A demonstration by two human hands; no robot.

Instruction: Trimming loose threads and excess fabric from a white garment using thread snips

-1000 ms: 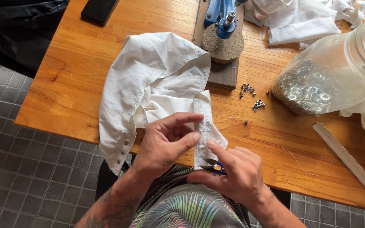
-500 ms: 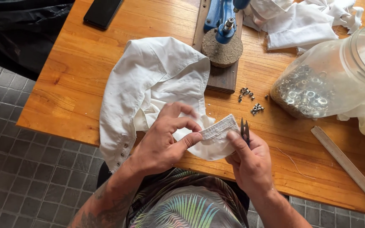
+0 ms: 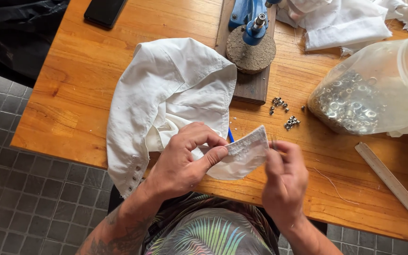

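White cotton garment (image 3: 166, 94) lay at frame centre on the orange wooden table (image 3: 72, 85). Left hand (image 3: 185, 158) pinched its folded stitched strip (image 3: 246, 144), thumb on top. Right hand (image 3: 284, 177) closed at the strip's right end around a thin dark tool (image 3: 273, 141), barely visible. Loose metal eyelets (image 3: 284, 113) just above; clear bag of eyelets (image 3: 364, 94) right; blue hand press (image 3: 249, 23) on cork pad, top centre.

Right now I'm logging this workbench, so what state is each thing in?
left hand: pinching the white fabric strip
right hand: at the strip's end, gripping a thin dark tool
white fabric strip: lifted, held taut
white garment: crumpled on the table
plastic bag of eyelets: lying on its side
loose eyelets: scattered
phone: screen dark
ruler: lying flat
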